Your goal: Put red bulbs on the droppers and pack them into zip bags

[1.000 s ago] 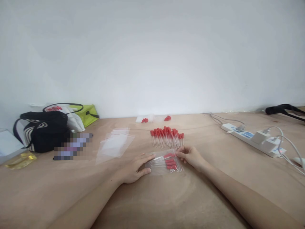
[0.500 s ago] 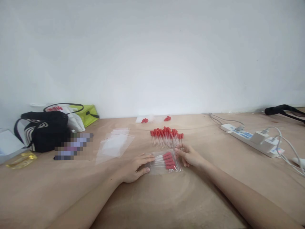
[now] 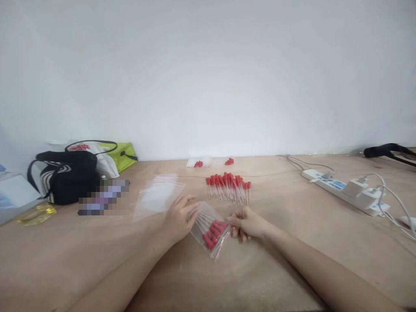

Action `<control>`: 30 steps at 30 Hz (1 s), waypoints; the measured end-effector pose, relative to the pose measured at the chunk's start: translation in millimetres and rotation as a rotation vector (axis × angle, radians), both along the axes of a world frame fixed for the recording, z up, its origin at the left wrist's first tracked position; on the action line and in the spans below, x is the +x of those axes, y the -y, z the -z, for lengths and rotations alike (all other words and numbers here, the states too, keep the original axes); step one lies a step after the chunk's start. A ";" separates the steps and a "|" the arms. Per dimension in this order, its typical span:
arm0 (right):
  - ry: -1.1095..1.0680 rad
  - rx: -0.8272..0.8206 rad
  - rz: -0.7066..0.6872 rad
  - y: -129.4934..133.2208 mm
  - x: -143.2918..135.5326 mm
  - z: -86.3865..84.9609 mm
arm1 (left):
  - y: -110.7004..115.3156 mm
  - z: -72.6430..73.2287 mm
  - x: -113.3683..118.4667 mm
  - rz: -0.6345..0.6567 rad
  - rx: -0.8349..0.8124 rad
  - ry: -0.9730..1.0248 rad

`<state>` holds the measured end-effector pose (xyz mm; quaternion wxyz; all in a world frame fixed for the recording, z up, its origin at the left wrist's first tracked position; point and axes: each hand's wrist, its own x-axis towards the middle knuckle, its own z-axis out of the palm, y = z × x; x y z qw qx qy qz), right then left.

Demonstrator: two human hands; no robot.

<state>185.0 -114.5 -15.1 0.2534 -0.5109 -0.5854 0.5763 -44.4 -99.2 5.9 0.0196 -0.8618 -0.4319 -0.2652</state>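
A clear zip bag with several red-headed sticks inside lies tilted between my hands, its zip edge toward the lower right. My right hand pinches the bag's upper right corner between thumb and fingers. At the bag's upper left end is my left hand, its fingers curved over the edge and blurred. Just beyond my hands, a row of loose red-headed sticks lies on the table. Flat empty zip bags are stacked to the left of them.
Two small bags with red pieces lie near the wall. On the left stand a black bag and a green bag, with yellow tape in front. A power strip with cables lies right.
The filled bag has turned clockwise, with its zip end now toward me. My left hand has moved up and left, and my right hand has moved slightly left and down.
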 end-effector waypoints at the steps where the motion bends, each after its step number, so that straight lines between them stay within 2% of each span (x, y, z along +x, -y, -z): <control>1: -0.015 -0.002 -0.050 2.2 -3.0 -0.9 | 9.3 1.3 5.7 0.008 -0.049 0.006; 3: -0.024 0.017 -0.124 4.6 -4.9 -2.6 | 31.1 4.9 17.3 0.041 -0.137 -0.027; 5: -0.008 0.063 -0.126 3.1 -0.8 -3.0 | 49.9 8.0 25.9 0.048 -0.181 -0.109; 7: 0.022 0.124 -0.065 -1.7 7.8 -1.5 | 58.9 8.7 28.5 0.067 -0.191 -0.183; 9: 0.054 0.194 0.020 -7.8 17.8 1.0 | 55.8 6.6 24.5 0.092 -0.167 -0.243; 14: 0.082 0.316 0.143 -17.2 33.0 6.0 | 15.5 -1.8 -0.5 0.071 -0.117 -0.358; 17: 0.070 0.334 0.150 -17.3 33.4 6.5 | -15.5 -1.7 -10.7 0.050 -0.126 -0.331; 21: 0.057 0.330 0.136 -16.6 31.9 5.8 | -55.2 1.4 -12.8 0.005 -0.165 -0.327; 26: 0.072 0.320 0.126 -17.7 32.0 7.1 | -84.3 -6.5 -25.3 0.026 -0.291 -0.280; 27: 0.077 0.321 0.122 -17.8 32.1 7.4 | -87.1 -9.2 -31.5 -0.027 -0.305 -0.259; 28: 0.082 0.324 0.118 -17.9 32.2 7.8 | -89.4 -11.7 -38.8 -0.134 -0.302 -0.228; 30: 0.094 0.333 0.110 -17.8 32.4 8.4 | -93.4 -15.1 -55.3 -0.446 -0.267 -0.149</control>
